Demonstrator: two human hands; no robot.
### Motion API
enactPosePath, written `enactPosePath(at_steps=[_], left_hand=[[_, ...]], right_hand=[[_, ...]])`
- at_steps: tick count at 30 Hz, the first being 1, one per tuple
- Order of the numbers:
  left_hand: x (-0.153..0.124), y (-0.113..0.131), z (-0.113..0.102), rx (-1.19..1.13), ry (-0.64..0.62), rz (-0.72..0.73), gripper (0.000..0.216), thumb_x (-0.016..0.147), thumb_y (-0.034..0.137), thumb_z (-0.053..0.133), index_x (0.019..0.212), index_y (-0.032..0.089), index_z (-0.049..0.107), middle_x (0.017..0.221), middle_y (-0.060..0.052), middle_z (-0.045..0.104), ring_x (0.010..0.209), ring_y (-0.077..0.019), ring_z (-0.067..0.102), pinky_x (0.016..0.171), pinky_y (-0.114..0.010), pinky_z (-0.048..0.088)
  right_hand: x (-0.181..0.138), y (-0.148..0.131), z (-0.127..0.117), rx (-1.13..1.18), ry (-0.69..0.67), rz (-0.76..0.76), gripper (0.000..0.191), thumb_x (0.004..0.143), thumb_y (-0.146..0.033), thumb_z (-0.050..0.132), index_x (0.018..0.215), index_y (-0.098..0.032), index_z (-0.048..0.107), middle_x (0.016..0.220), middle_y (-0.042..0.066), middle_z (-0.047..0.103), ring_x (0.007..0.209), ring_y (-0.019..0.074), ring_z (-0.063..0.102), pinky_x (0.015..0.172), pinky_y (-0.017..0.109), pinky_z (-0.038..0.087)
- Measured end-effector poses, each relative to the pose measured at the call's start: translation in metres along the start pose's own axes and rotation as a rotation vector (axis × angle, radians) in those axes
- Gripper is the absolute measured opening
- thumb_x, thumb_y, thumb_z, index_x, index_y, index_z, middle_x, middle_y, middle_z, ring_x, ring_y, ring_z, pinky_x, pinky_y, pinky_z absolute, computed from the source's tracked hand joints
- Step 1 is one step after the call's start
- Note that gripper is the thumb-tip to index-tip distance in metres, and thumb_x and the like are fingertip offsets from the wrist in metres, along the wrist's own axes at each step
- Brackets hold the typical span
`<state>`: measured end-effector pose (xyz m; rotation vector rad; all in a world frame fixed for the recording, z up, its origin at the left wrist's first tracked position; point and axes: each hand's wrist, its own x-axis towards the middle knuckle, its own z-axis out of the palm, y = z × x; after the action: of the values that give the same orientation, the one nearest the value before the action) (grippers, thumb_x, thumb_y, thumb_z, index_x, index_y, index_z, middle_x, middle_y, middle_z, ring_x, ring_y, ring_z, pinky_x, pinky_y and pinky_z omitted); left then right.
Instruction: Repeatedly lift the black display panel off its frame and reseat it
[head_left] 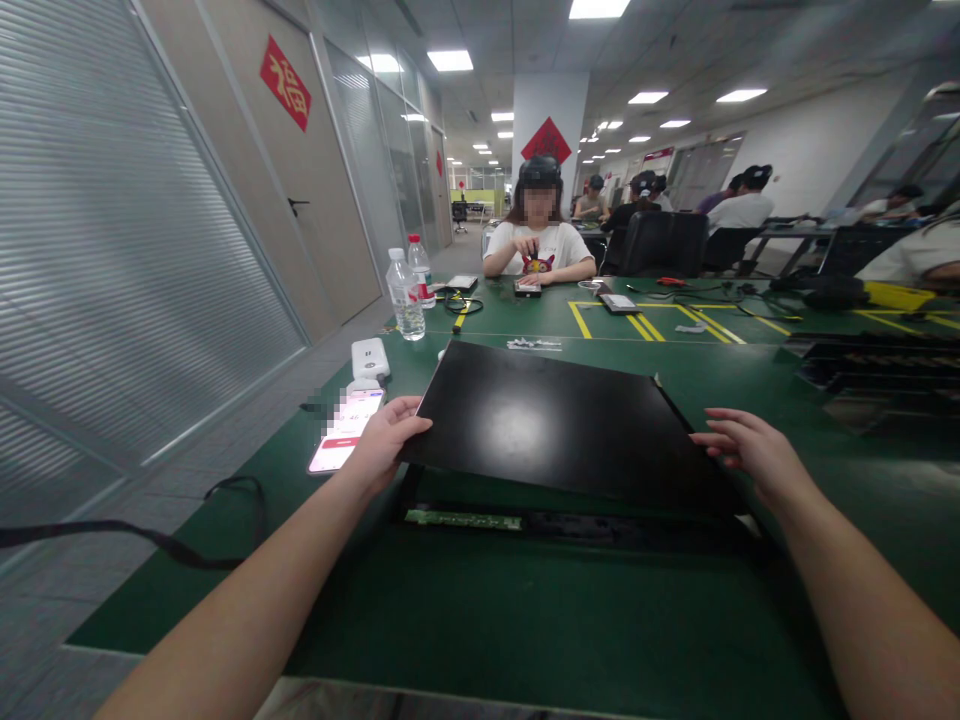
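Observation:
A large flat black panel is tilted up at its near edge above the green table. My left hand grips the panel's left edge, thumb on top. At the panel's right edge my right hand has its fingers bent and spread, touching or just off the rim. Under the raised near edge lies a dark frame with a narrow green circuit strip.
A lit phone and a white box lie left of the panel, with two water bottles beyond. A black cable hangs off the table's left edge. A seated person works opposite; black trays stand at right.

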<state>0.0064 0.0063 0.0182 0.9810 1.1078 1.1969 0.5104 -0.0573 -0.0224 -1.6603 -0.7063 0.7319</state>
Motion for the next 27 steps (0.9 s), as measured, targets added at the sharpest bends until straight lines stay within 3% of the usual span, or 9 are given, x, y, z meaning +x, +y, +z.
enactPosePath(at_steps=[9,16,27], left_hand=[[0.004,-0.012,0.001,0.031,-0.032,-0.022,0.039,0.057,0.011,0.085,0.092,0.019,0.07,0.081,-0.003,0.081,0.066,-0.0186,0.073,0.06,-0.025,0.055],[0.01,-0.019,0.0,0.063,0.001,-0.02,0.04,0.057,0.011,0.084,0.092,0.021,0.068,0.077,-0.001,0.078,0.072,-0.0223,0.075,0.068,-0.03,0.058],[0.008,-0.016,-0.001,0.053,-0.036,-0.052,0.038,0.057,0.008,0.084,0.091,0.017,0.07,0.081,-0.005,0.081,0.067,-0.018,0.072,0.064,-0.026,0.053]], right_hand=[[0.0,-0.002,-0.001,-0.037,0.031,0.02,0.023,0.071,-0.023,0.08,0.094,-0.027,0.076,0.073,0.006,0.08,0.061,0.0206,0.069,0.044,0.026,0.043],[0.001,-0.002,-0.002,-0.07,0.049,0.009,0.026,0.072,-0.024,0.077,0.098,-0.027,0.076,0.075,0.005,0.081,0.061,0.0189,0.068,0.046,0.025,0.043],[0.002,0.004,-0.002,-0.121,0.035,-0.031,0.028,0.07,-0.029,0.081,0.098,-0.027,0.077,0.078,0.006,0.081,0.065,0.0209,0.068,0.049,0.028,0.043]])
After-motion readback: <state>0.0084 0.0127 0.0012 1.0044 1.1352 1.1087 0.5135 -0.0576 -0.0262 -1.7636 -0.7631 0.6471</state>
